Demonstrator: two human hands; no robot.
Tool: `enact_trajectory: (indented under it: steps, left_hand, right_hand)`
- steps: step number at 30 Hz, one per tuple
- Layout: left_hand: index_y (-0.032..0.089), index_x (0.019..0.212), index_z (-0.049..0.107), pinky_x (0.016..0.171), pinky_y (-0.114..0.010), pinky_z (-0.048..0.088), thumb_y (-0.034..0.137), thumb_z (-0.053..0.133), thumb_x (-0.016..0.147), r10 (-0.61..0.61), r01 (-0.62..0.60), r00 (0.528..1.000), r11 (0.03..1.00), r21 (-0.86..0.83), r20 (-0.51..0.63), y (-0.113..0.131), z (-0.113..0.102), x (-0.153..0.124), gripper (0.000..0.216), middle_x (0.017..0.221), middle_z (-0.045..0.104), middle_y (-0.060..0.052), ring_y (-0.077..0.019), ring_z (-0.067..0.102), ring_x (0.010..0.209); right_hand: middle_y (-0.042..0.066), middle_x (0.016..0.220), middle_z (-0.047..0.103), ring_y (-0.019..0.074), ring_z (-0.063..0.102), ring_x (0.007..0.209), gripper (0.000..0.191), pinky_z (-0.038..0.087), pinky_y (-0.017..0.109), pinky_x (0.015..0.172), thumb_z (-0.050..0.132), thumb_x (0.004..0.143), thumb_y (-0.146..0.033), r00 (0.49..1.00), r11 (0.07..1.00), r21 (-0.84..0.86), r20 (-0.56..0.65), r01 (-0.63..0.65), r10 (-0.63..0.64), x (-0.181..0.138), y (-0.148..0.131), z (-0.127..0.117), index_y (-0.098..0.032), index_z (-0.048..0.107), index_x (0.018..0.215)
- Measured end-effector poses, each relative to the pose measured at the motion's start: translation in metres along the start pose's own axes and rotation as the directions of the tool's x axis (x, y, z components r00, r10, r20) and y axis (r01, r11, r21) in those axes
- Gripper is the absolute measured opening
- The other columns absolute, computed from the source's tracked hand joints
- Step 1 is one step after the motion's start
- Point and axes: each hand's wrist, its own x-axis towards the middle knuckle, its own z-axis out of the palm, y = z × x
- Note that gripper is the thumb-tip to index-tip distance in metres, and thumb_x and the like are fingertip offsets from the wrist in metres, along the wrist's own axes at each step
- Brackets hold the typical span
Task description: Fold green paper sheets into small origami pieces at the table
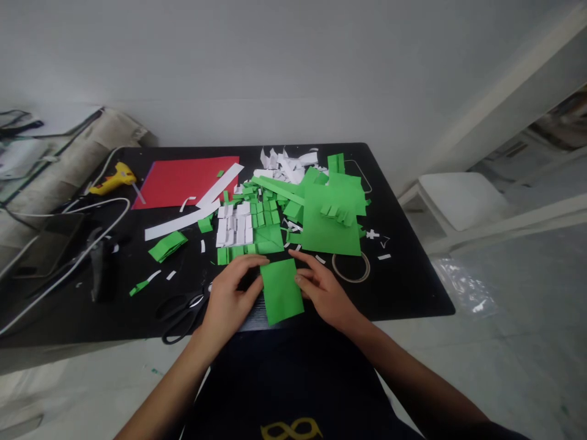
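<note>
A green paper rectangle (282, 293) is held near the table's front edge, one hand on each side of it. My left hand (233, 290) pinches its left side between thumb and fingers. On the right side, the fingers of my right hand (323, 290) grip the paper's edge. Just beyond lie folded white paper pieces (235, 225) and folded green paper pieces (265, 215). A larger green sheet (330, 235) lies to the right with small folded strips on top. Black-handled scissors (183, 311) rest beside my left wrist, their blades partly hidden by the hand.
On the black table (403, 281) are a red sheet (183, 174), a yellow glue gun (114, 178), a tape roll (351, 267) and a heap of white scraps (287, 165). A white cable (123, 214) loops across the left side. A white stool (458, 198) stands at right.
</note>
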Motion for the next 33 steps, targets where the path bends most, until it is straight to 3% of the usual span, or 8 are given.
enact_trajectory:
  steps: [7, 19, 26, 33]
  left_hand:
    - [0.025, 0.124, 0.073, 0.107, -0.047, 0.056, 0.004, 0.057, 0.088, 0.053, -0.059, 0.992, 0.997, 0.053, 0.118, 0.001, 0.001, 0.0, 0.045, 0.133, 0.073, -0.007, -0.0259, 0.068, 0.126]
    - [0.024, 0.116, 0.073, 0.103, -0.046, 0.058, -0.004, 0.052, 0.079, 0.084, -0.091, 0.99, 0.994, 0.057, 0.112, 0.006, 0.003, 0.001, 0.051, 0.126, 0.075, -0.007, -0.0253, 0.071, 0.12]
    - [0.025, 0.113, 0.078, 0.097, -0.039, 0.06, 0.012, 0.072, 0.091, 0.094, -0.096, 0.992, 0.995, 0.02, 0.088, 0.004, 0.003, 0.003, 0.026, 0.122, 0.078, -0.007, -0.0254, 0.074, 0.112]
    - [0.024, 0.112, 0.079, 0.092, -0.04, 0.062, 0.021, 0.075, 0.095, 0.155, -0.157, 0.986, 0.987, 0.034, 0.064, 0.005, 0.004, 0.002, 0.018, 0.116, 0.08, -0.009, -0.0253, 0.076, 0.105]
  right_hand:
    - [0.003, 0.095, 0.075, 0.0196, 0.07, 0.082, 0.048, 0.061, 0.04, 0.082, 0.066, 0.099, -0.034, 0.998, 1.0, -0.019, 0.059, 0.005, -0.004, 0.001, 0.008, 0.004, -0.03, 0.059, 0.146]
    - [0.005, 0.097, 0.077, 0.0214, 0.072, 0.087, 0.048, 0.061, 0.041, 0.085, 0.063, 0.101, -0.035, 0.999, 0.998, -0.055, 0.046, 0.019, -0.016, 0.001, 0.008, 0.006, -0.026, 0.059, 0.147]
    - [0.008, 0.113, 0.079, 0.0237, 0.074, 0.1, 0.035, 0.058, 0.043, 0.093, 0.06, 0.101, -0.031, 0.99, 0.991, -0.11, 0.127, 0.072, -0.058, -0.002, -0.001, 0.011, -0.024, 0.071, 0.133]
    - [0.007, 0.104, 0.08, 0.022, 0.072, 0.088, 0.035, 0.06, 0.04, 0.081, 0.061, 0.1, -0.036, 0.992, 0.99, -0.131, 0.127, 0.043, -0.026, -0.001, -0.002, 0.015, -0.023, 0.074, 0.13]
